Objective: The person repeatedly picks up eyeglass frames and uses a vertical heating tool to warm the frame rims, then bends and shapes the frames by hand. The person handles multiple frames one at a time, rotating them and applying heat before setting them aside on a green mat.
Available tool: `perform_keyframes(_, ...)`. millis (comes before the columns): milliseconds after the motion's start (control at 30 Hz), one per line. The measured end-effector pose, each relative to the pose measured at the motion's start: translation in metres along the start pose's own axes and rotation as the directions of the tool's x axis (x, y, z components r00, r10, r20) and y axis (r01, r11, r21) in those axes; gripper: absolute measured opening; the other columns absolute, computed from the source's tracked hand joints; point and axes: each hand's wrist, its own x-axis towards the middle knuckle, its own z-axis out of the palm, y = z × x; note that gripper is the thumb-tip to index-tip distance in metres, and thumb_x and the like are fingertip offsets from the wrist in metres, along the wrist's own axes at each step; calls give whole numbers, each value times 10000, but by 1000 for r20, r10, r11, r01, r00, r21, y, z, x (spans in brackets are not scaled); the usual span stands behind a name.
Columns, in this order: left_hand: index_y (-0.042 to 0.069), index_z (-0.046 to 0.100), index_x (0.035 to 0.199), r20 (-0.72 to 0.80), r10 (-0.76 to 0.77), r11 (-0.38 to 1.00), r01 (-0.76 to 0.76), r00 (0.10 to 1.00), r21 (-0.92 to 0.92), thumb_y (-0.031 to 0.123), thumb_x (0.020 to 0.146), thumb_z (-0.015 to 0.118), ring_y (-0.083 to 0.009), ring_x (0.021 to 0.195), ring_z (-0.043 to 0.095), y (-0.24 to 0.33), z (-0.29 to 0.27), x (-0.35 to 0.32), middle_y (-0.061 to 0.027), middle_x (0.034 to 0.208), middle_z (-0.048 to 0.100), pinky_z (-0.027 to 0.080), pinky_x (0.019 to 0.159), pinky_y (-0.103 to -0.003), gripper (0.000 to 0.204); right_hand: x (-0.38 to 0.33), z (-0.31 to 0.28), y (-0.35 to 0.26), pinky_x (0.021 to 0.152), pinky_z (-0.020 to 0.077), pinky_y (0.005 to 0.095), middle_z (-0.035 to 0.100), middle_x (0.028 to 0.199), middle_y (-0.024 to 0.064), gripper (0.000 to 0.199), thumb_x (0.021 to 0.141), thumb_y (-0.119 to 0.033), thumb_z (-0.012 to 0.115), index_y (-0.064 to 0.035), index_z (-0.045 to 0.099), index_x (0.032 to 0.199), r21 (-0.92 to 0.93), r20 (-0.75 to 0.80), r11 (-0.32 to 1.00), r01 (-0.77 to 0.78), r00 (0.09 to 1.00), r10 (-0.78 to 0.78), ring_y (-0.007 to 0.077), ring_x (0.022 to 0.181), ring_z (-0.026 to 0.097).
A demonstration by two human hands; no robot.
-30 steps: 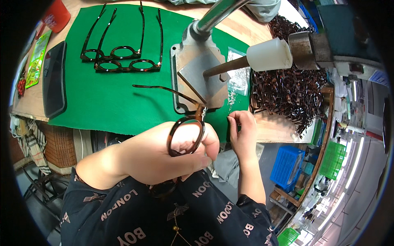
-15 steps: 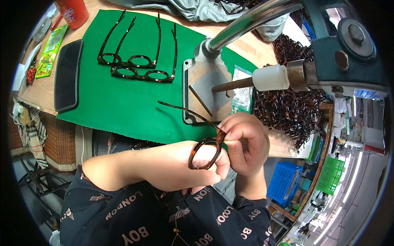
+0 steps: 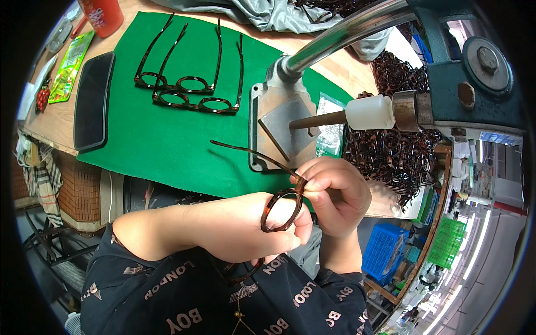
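Both hands hold one round, dark tortoiseshell eyeglass frame (image 3: 264, 218) close to my body. My left hand (image 3: 254, 226) is closed around its middle, the fingers partly hidden behind the rim. My right hand (image 3: 335, 192) pinches the corner where the rim meets the temple arm; one arm sticks out to the upper left over the green mat (image 3: 184, 151). The lower rim hangs beneath my left hand against my dark shirt. Two more eyeglass frames, one behind (image 3: 192, 84) and one in front (image 3: 215, 104), lie with arms unfolded on the mat.
A bench press's metal base (image 3: 285, 123) stands beyond my hands, with its rod and white sleeve (image 3: 369, 111) reaching in from the right. Heaped dark frames (image 3: 391, 153) lie at the right. A phone (image 3: 94, 103), a green packet (image 3: 71, 66) and a red cup (image 3: 103, 17) are at the left.
The held frame has turned slightly, and its arm tip sits a little lower and farther left. My right hand has shifted slightly, still pinching the corner. The frames on the mat stay put.
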Motion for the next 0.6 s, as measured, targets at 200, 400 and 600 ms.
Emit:
perform_keyframes(200,16,533,921,-9,-22,1000,22,1000,9,131,880,528,-68,529,512,1,0,1,10,599,527,384,488,-212,122,-2,-2,2,704,506,324,617,789,119,118,730,63,625,14,591,832,83,9,995,-62,998,61,242,757,620)
perform_keyframes(400,12,544,881,-31,61,991,-57,998,124,137,870,533,-69,528,502,-1,0,5,10,610,527,382,481,-210,126,-4,1,0,686,496,308,610,798,121,121,735,59,624,15,581,839,53,-28,995,-81,996,82,230,755,619)
perform_keyframes(600,12,549,872,-18,-44,998,45,999,40,138,868,531,-70,534,510,2,1,4,11,619,531,395,484,-209,127,-4,0,0,665,497,305,590,762,114,90,756,24,610,3,562,829,-6,-4,999,-50,999,49,216,717,606)
